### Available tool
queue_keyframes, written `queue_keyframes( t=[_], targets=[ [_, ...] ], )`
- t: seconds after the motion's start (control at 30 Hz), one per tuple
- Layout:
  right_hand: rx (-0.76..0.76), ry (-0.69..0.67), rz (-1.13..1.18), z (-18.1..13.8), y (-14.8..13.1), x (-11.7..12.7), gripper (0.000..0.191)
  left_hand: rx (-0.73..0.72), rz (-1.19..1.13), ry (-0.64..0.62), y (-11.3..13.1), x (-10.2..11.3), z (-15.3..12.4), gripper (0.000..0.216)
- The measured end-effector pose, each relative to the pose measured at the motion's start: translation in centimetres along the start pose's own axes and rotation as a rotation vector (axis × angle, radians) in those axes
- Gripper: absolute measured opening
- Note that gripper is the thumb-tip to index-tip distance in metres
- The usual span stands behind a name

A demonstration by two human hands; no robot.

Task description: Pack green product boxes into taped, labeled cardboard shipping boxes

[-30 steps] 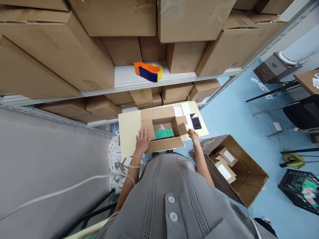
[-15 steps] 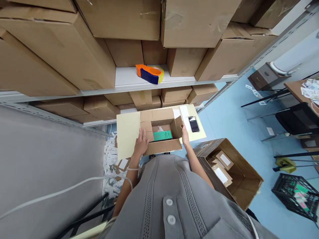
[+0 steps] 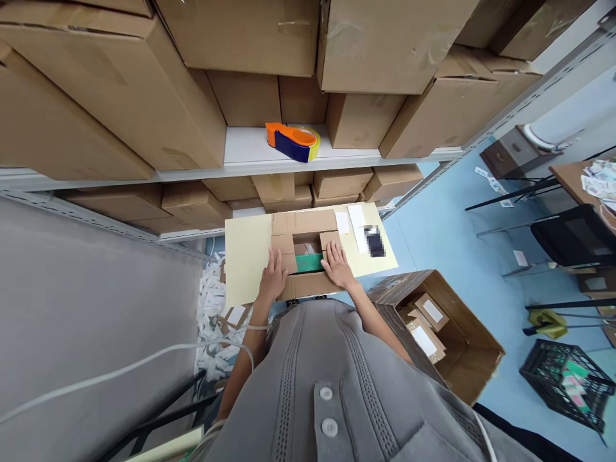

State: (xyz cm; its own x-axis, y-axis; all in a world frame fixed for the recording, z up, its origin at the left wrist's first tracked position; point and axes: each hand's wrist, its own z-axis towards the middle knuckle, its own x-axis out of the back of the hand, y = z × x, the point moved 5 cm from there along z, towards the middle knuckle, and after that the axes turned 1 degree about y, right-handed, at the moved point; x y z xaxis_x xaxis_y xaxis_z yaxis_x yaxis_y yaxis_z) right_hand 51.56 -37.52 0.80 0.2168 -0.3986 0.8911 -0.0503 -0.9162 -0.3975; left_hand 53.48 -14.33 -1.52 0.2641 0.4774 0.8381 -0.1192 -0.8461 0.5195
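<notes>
A small cardboard box [image 3: 308,284] lies on a pale yellow board in front of me, its two side flaps folded inward and its long flaps spread out. Through the gap between the side flaps a green carton [image 3: 309,262] shows, with something whitish behind it. My left hand [image 3: 273,277] rests on the left side flap with its fingers stretched out. Flat on the right side flap lies my right hand [image 3: 339,267], fingers extended. Neither hand grips anything. To the right on the board are white paper slips [image 3: 357,224] and a dark, pixelated item [image 3: 374,242].
An orange and blue tape dispenser [image 3: 292,142] sits on the shelf [image 3: 245,149] among stacked cardboard boxes [image 3: 255,38]. A large open carton [image 3: 474,340] with labelled parcels stands at my right. Further right are a black crate [image 3: 553,385] and a chair [image 3: 572,239]. A white cable [image 3: 144,356] crosses at left.
My right hand has moved left from the box's right edge, and the right side flap, upright before, is now folded down under it. My left hand has stayed on the left flap.
</notes>
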Motion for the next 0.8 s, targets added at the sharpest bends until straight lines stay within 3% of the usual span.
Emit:
queue_keyframes(
  t=[0.23,0.33,0.43,0.63,0.8],
  targets=[
    [0.021,0.019,-0.13,0.1,0.4,-0.6,0.067,-0.029,-0.071,-0.006,-0.3,0.3,0.0,0.066],
    [0.031,0.039,-0.163,0.1,0.4,-0.9,0.068,-0.145,-0.131,-0.021,-1.0,1.0,-0.5,0.061],
    [0.025,0.047,-0.184,0.1,0.4,-1.3,0.069,-0.233,-0.103,-0.066,-2.0,1.9,-1.7,0.075],
    [0.003,0.009,-0.135,0.2,0.7,-1.5,0.069,-0.236,-0.065,-0.162,-2.6,1.7,-3.3,0.088],
    [-0.012,-0.051,0.029,0.4,0.9,-0.7,0.069,-0.192,-0.122,-0.144,-2.6,1.2,-3.2,0.093]
  ],
)
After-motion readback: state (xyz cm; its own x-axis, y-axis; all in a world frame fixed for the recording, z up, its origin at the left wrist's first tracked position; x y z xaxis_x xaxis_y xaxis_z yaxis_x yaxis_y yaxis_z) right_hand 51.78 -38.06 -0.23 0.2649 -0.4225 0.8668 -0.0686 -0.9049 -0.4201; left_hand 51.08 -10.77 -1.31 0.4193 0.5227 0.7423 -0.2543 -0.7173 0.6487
